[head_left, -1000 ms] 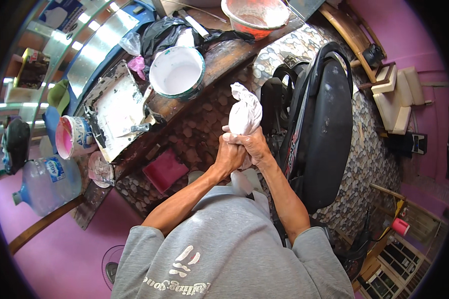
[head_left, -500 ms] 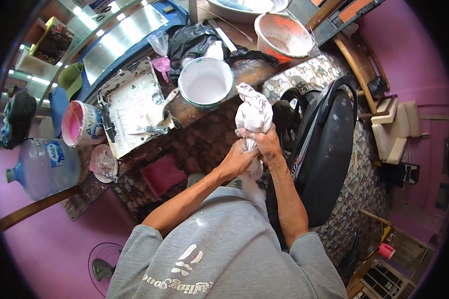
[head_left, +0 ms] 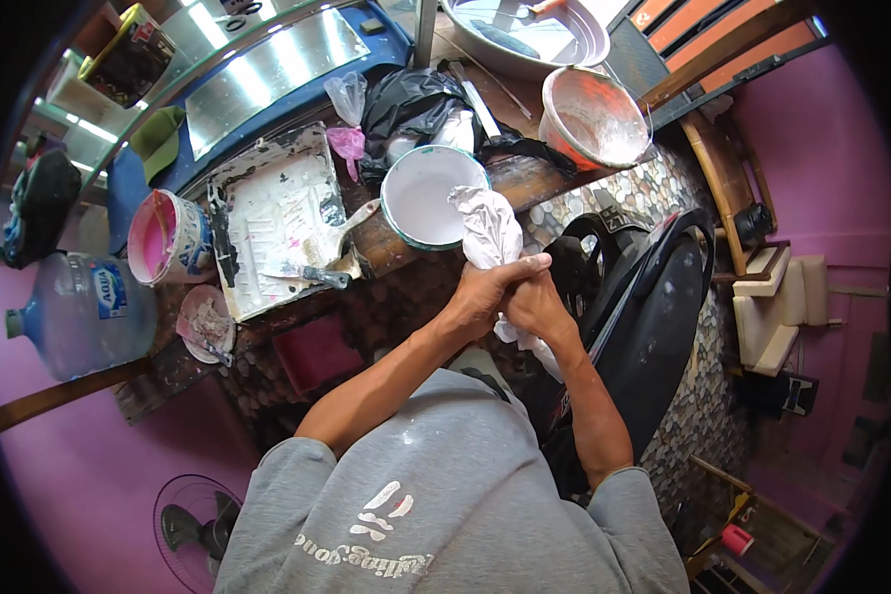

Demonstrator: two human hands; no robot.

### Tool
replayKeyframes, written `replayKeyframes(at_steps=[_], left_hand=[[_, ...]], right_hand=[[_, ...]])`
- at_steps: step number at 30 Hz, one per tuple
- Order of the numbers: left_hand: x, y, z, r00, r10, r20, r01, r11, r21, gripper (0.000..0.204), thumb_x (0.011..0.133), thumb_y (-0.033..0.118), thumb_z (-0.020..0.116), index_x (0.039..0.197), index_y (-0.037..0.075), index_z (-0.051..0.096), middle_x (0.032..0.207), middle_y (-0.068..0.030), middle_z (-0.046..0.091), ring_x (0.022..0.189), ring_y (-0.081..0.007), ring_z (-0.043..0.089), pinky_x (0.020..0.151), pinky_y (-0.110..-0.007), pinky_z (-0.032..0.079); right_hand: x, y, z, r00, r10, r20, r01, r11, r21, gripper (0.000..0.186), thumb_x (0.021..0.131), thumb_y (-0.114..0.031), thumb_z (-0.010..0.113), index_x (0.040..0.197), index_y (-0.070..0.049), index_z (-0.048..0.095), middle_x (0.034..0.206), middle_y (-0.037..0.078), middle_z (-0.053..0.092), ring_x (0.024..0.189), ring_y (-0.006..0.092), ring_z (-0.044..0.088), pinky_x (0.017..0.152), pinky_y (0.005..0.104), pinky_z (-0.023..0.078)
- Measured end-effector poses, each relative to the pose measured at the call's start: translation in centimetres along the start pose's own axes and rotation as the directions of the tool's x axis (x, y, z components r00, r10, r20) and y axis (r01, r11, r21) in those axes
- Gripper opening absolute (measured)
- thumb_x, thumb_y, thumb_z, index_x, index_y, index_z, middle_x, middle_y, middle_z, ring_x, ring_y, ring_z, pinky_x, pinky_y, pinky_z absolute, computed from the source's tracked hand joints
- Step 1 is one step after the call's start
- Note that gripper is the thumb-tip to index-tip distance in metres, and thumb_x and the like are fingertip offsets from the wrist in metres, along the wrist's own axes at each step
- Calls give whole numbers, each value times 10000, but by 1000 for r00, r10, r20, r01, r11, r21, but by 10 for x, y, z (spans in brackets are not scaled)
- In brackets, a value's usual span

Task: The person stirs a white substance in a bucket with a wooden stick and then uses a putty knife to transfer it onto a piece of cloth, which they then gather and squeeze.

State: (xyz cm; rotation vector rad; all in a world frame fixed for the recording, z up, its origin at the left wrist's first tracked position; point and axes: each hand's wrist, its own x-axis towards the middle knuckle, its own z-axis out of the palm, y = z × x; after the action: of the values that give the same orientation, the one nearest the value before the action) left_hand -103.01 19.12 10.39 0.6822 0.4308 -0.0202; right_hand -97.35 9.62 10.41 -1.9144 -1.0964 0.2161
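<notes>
Both my hands are closed around a twisted white cloth [head_left: 490, 226] in front of my body, with one end bunched above my fists and the other hanging below. My left hand [head_left: 483, 297] wraps over it with the thumb pointing right. My right hand [head_left: 537, 312] grips it just to the right, touching my left. Behind the cloth's upper end stands a white bucket [head_left: 431, 188] with a green-stained rim. To its left lie a paint tray [head_left: 277, 203] with brushes on it and a tub of pink paint [head_left: 158, 243].
A motorbike seat [head_left: 643, 337] is close on my right. A reddish plastic bucket [head_left: 599, 114] and a wide basin [head_left: 520, 64] are on the bench's far end. A large water jug [head_left: 84, 317] lies at left; a fan [head_left: 188, 530] stands lower left. A cream sofa [head_left: 782, 312] is far right.
My left hand has shifted up and over the cloth, which remains gripped in both hands. The bench's objects appear lower and further right in the picture as the view has moved.
</notes>
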Motion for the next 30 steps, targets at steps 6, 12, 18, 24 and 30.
replayKeyframes(at_steps=[6, 12, 18, 24, 30], left_hand=[[36, -17, 0, 964, -6, -265, -47, 980, -192, 237, 833, 217, 683, 984, 86, 557, 847, -53, 618, 775, -159, 616, 718, -307, 505], [50, -15, 2, 943, 96, -318, -171, 961, -218, 168, 906, 209, 589, 934, 45, 569, 859, -73, 629, 792, -166, 618, 743, -330, 520], [50, -13, 0, 972, -22, -234, -61, 938, -342, 189, 936, 216, 533, 940, 28, 553, 830, -91, 616, 833, -182, 624, 736, -331, 535], [62, -31, 0, 929, 155, -337, -216, 965, -150, 114, 939, 170, 534, 961, 58, 529, 835, -22, 533, 729, -123, 541, 713, -277, 486], [49, -34, 11, 937, 147, -316, -28, 936, 350, 220, 927, 161, 395, 828, 10, 520, 653, -73, 539, 540, -173, 536, 479, -336, 443]], right_hand=[[31, 7, -22, 812, 408, 418, -372, 913, -168, 226, 712, -84, 550, 843, 96, 587, 890, 321, 594, 847, 461, 590, 756, 482, 469], [30, 17, -26, 944, 189, 272, -147, 975, -167, 412, 730, -123, 605, 1066, 82, 484, 881, 300, 608, 839, 451, 606, 764, 464, 482], [13, 4, -35, 928, 343, 144, -364, 915, 172, 453, 700, -164, 696, 1059, 52, 525, 938, 226, 629, 861, 315, 654, 732, 395, 520], [54, -17, -63, 909, 417, -7, -386, 834, -395, 695, 648, -408, 788, 1133, 37, 563, 1064, 192, 611, 974, 307, 610, 872, 395, 468], [97, 18, -42, 663, 490, 566, -568, 822, -45, 724, 623, -366, 815, 1168, 35, 557, 1040, 173, 640, 960, 241, 604, 866, 331, 446]])
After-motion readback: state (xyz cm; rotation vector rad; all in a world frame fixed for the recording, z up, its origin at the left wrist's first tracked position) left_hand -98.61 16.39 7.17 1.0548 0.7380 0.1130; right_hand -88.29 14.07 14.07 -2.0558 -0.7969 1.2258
